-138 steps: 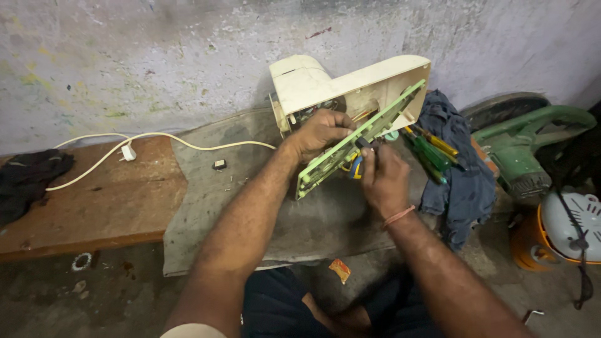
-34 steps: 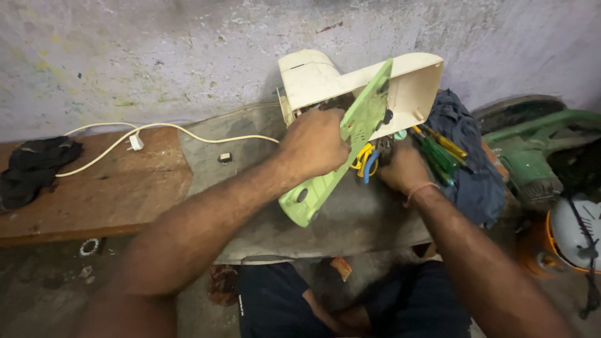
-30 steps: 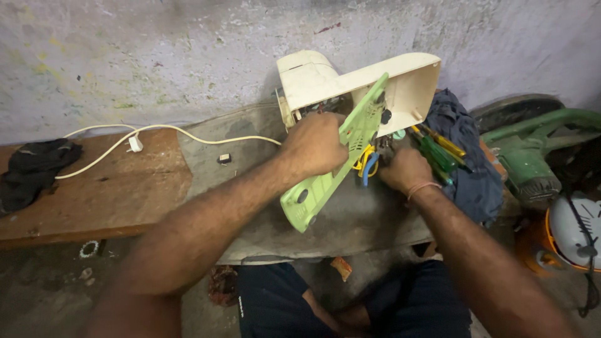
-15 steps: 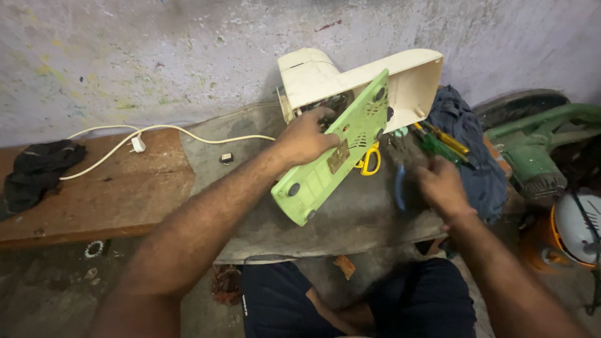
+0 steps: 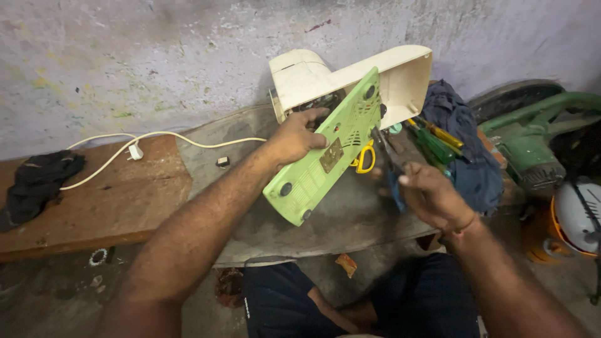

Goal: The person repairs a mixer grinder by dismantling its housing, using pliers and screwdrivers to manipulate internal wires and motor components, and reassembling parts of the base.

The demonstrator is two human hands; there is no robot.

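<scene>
Here, L to R: a black cloth (image 5: 39,184) lies at the far-left end of the wooden surface (image 5: 113,206); a white cord w/ plug (image 5: 134,151) runs across it toward the centre. Next, a grey mat (image 5: 250,188) carries a small dark part (image 5: 221,161). The left hand (image 5: 294,136) grips the upper edge of the light-green base panel (image 5: 325,153), fingers curled over it; the panel is tilted, its lower corner near the mat, its top end against the open underside of the cream appliance housing (image 5: 350,78), which leans on the wall. Yellow-handled scissors (image 5: 365,159) show just behind the panel's right edge. The right hand (image 5: 432,197), apart from the panel, is closed round a blue-handled tool (image 5: 394,188); blurred, so tool type unclear. Further R: green and yellow-handled screwdrivers (image 5: 432,139) rest by a dark-blue cloth (image 5: 469,150); then a green power tool (image 5: 532,144), and an orange-and-white device (image 5: 573,219) at the frame edge.
</scene>
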